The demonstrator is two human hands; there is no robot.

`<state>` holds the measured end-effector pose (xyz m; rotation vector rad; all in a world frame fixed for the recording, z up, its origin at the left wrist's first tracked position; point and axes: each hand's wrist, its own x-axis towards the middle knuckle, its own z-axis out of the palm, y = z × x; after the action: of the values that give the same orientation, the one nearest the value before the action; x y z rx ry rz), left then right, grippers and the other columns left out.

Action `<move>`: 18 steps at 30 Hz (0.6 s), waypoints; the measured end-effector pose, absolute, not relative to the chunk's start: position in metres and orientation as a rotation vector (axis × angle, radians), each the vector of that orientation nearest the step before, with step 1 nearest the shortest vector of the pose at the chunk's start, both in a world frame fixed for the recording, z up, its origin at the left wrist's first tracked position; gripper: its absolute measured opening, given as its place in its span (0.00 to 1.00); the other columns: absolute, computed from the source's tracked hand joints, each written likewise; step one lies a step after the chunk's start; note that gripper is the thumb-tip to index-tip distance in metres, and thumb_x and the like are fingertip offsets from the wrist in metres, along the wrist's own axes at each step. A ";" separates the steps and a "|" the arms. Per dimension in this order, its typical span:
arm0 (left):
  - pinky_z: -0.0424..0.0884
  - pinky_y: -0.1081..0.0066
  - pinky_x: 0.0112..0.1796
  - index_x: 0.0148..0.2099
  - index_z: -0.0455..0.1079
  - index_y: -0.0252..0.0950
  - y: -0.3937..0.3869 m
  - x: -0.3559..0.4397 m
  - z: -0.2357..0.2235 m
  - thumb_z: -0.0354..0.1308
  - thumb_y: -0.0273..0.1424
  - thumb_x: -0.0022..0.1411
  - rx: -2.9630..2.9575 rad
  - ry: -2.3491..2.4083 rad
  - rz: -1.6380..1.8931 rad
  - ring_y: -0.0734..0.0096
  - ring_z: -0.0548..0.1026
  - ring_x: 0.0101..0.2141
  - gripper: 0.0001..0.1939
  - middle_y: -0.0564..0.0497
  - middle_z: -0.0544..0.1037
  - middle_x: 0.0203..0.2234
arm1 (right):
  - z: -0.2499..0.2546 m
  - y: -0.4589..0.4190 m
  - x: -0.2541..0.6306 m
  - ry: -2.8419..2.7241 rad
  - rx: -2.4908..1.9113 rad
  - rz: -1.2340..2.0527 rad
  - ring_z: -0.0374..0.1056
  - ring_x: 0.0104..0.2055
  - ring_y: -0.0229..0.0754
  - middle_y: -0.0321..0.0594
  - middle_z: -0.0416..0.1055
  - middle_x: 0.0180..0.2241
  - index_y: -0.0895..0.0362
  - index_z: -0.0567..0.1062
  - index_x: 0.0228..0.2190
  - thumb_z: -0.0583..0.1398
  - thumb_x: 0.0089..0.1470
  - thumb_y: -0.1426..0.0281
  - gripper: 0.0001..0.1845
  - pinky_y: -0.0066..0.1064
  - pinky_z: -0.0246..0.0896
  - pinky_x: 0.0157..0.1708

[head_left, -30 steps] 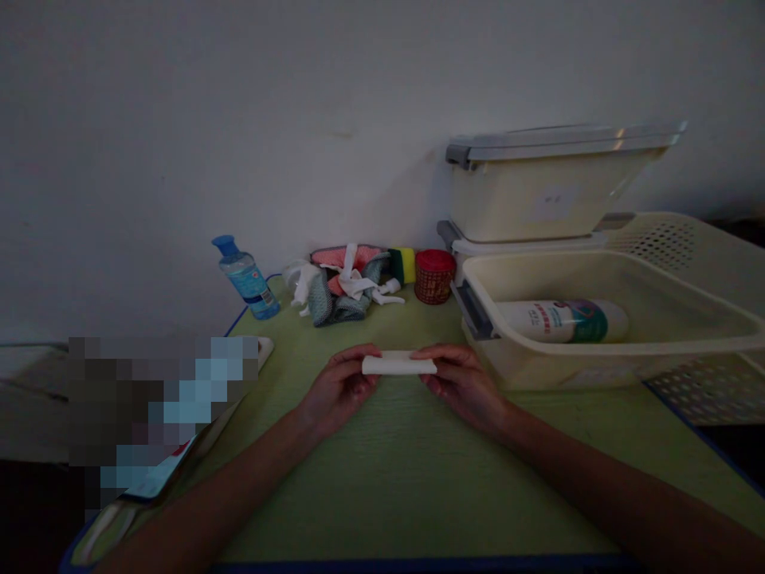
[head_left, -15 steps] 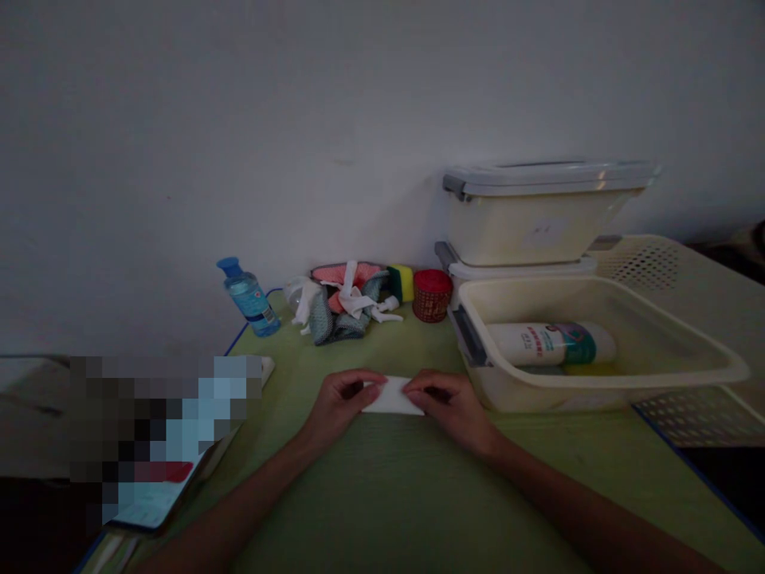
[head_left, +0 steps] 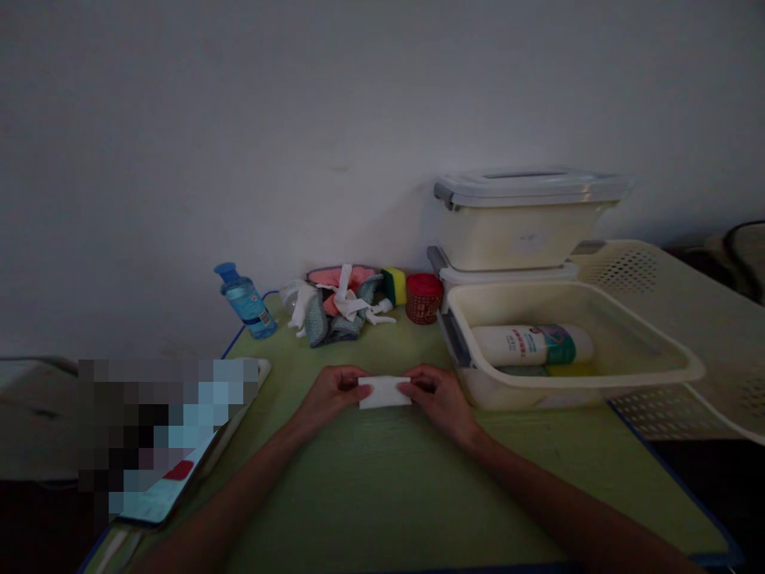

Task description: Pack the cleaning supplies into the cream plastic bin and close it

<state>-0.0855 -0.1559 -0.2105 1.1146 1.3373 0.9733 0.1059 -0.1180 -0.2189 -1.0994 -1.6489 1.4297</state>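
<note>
Between my two hands is a small flat white rectangle [head_left: 385,392], like folded paper or tissue; I cannot tell which. My left hand [head_left: 335,394] pinches its left end, thumb on the near face and fingers behind. On the other side, my right hand [head_left: 439,396] grips the right end the same way. The piece is held level over the green tabletop [head_left: 370,486], and its far side is hidden. Whether it touches the table is unclear.
At the back stand a blue bottle [head_left: 248,303], a bundle of cloths [head_left: 338,319], a yellow-green sponge [head_left: 393,285] and a red-topped round container [head_left: 424,300]. Right of my hands, an open bin [head_left: 496,391] holds a white bottle [head_left: 526,344]. Lidded boxes [head_left: 514,235] and a perforated basket [head_left: 705,295] sit behind it. A tablet-like screen [head_left: 149,502] lies left.
My thumbs have shifted on the white piece, which now shows a squarer, more level near face. The camera view has turned slightly right. Both hands keep their hold.
</note>
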 end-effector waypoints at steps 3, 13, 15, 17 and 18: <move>0.62 0.75 0.25 0.30 0.72 0.29 -0.157 -0.089 -0.207 0.65 0.38 0.39 1.186 1.380 0.924 0.72 0.69 0.22 0.17 0.52 0.74 0.20 | -0.218 -0.121 0.105 -1.695 -1.112 1.382 0.65 0.27 0.37 0.36 0.70 0.23 0.59 0.70 0.25 0.59 0.43 0.68 0.06 0.27 0.59 0.28; 0.60 0.77 0.24 0.27 0.72 0.33 -0.159 -0.114 -0.161 0.59 0.34 0.46 1.613 1.447 0.616 0.71 0.68 0.22 0.09 0.52 0.73 0.20 | -0.176 -0.140 0.095 -1.987 -1.056 1.126 0.62 0.25 0.34 0.33 0.66 0.22 0.59 0.68 0.24 0.58 0.48 0.76 0.03 0.24 0.54 0.26; 0.63 0.76 0.27 0.28 0.73 0.34 -0.163 -0.115 -0.137 0.60 0.34 0.45 1.737 1.419 0.608 0.68 0.71 0.28 0.09 0.49 0.75 0.26 | -0.158 -0.146 0.098 -2.027 -1.002 1.080 0.61 0.24 0.33 0.33 0.65 0.21 0.59 0.68 0.24 0.58 0.49 0.75 0.04 0.24 0.53 0.24; 0.64 0.77 0.28 0.27 0.74 0.35 -0.167 -0.114 -0.114 0.60 0.35 0.45 1.819 1.365 0.586 0.68 0.72 0.30 0.08 0.49 0.74 0.28 | -0.139 -0.152 0.103 -2.067 -0.952 1.040 0.60 0.22 0.32 0.32 0.65 0.20 0.59 0.68 0.23 0.59 0.49 0.75 0.05 0.23 0.52 0.23; 0.64 0.77 0.28 0.27 0.74 0.35 -0.169 -0.111 -0.103 0.60 0.35 0.46 1.847 1.357 0.554 0.68 0.71 0.29 0.09 0.49 0.73 0.28 | -0.130 -0.153 0.106 -2.098 -0.923 1.015 0.59 0.22 0.32 0.32 0.65 0.19 0.59 0.68 0.24 0.59 0.50 0.75 0.04 0.23 0.51 0.23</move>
<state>-0.1114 -0.1687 -0.1030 1.8469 1.3565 0.5540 0.1064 -0.1532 -0.1296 -0.9233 -2.0976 1.0152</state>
